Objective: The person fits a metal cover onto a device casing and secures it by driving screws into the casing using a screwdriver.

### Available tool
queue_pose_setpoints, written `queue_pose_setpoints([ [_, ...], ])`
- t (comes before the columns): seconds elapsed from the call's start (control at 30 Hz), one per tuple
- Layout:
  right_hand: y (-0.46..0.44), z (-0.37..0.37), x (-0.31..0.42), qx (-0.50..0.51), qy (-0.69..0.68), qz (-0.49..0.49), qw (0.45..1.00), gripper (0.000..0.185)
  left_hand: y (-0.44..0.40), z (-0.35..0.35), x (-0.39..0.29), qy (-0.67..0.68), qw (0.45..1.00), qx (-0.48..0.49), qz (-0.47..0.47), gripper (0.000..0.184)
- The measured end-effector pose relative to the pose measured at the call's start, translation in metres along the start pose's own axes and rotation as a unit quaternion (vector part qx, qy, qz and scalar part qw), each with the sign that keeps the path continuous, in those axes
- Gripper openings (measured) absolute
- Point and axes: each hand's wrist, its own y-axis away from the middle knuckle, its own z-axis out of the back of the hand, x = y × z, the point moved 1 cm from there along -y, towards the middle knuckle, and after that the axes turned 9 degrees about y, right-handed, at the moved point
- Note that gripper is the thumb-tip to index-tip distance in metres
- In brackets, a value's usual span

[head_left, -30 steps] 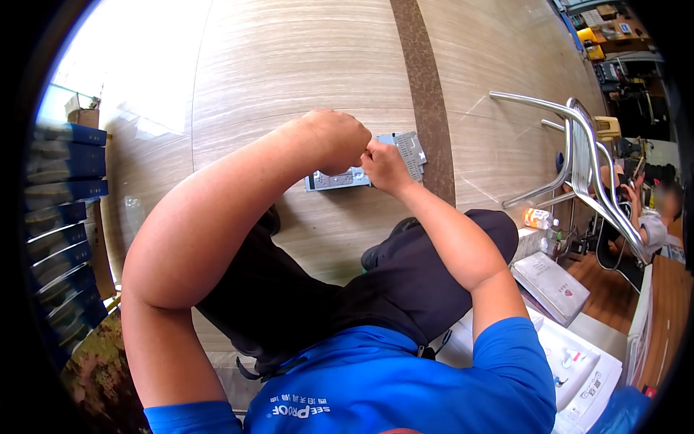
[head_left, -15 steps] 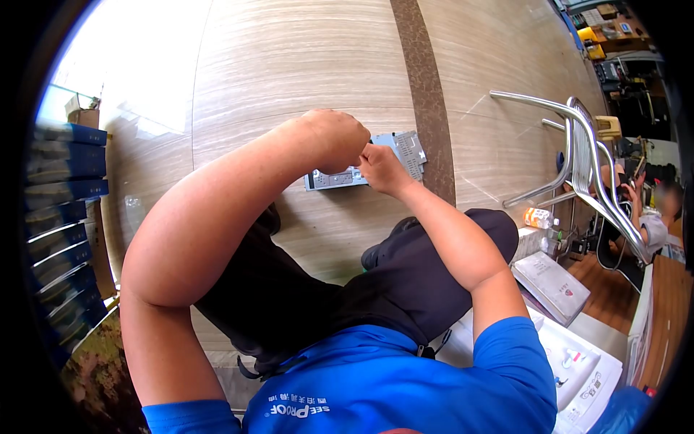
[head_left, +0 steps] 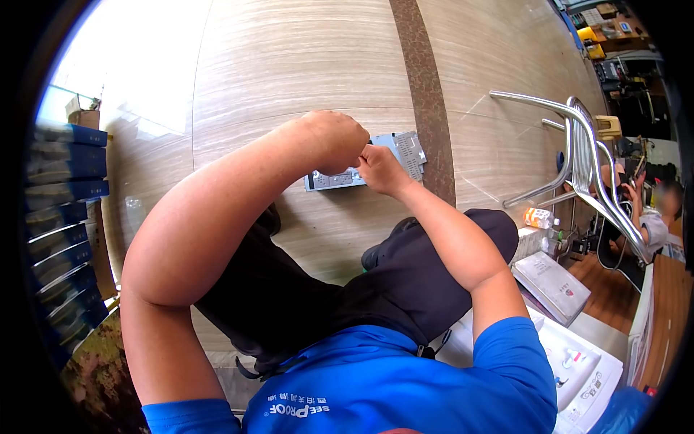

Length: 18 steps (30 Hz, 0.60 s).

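A grey metal electronics box (head_left: 408, 148) with perforated panels lies on the floor ahead of my knees. My left hand (head_left: 336, 141) is closed in a fist above its left part and hides much of it. Against it, my right hand (head_left: 384, 171) has its fingers curled together over the middle of the box. The two hands meet at the knuckles. Something small and dark shows at that spot, too covered for me to tell what it is or which hand grips it.
Blue boxes (head_left: 85, 159) are stacked at the left. A metal-framed chair (head_left: 578, 145) stands at the right, near an orange-labelled bottle (head_left: 538, 218). A grey book-like case (head_left: 553, 286) lies by my right knee. Another person (head_left: 654, 224) sits at the far right.
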Motion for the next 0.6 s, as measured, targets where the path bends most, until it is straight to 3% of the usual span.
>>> queue_pose_setpoints([
  [0.17, 0.0002, -0.0026, -0.0032, 0.007, 0.009, 0.008, 1.000, 0.011, 0.0007, 0.0005, 0.0002, 0.003, 1.000, -0.004, -0.003, 0.025],
  [0.23, 0.0007, 0.0015, 0.0024, -0.024, 0.033, -0.039, 0.998, 0.010, 0.0000, -0.0003, 0.0012, 0.005, 1.000, -0.011, -0.007, 0.025],
  [0.47, -0.0015, 0.0028, -0.0027, -0.006, -0.012, -0.013, 1.000, 0.009, -0.0031, -0.0051, 0.0065, 0.005, 1.000, -0.022, -0.009, 0.027],
  [0.53, -0.0018, 0.0019, -0.0026, -0.022, 0.010, 0.033, 0.999, 0.009, -0.0012, -0.0037, 0.0050, 0.003, 1.000, -0.025, -0.011, 0.027],
  [0.6, -0.0013, -0.0005, -0.0032, -0.007, -0.002, 0.006, 1.000, 0.008, 0.0013, -0.0015, 0.0030, 0.018, 1.000, -0.019, -0.008, 0.026],
])
